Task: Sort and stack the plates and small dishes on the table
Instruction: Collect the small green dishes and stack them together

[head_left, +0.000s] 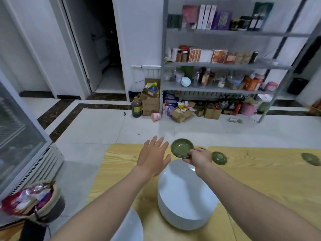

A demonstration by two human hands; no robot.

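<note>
Now R hand (196, 156) pinches green dish (181, 147), L hand (152, 157) spread open, empty; shelf labels (219, 56) too blurred.

Storeroom or pantry, metal shelving (225, 65) of packaged foods, floor cartons (180, 114), glass-door fridge (19, 129)

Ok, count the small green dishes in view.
3: held dish in the right hand; middle dish on the table beside that hand; far-right dish at the picture's edge. More may be hidden.

shelf rack (225, 65) | cardboard boxes (150, 106) | oil bottle (136, 108) | basket (34, 199)
</note>
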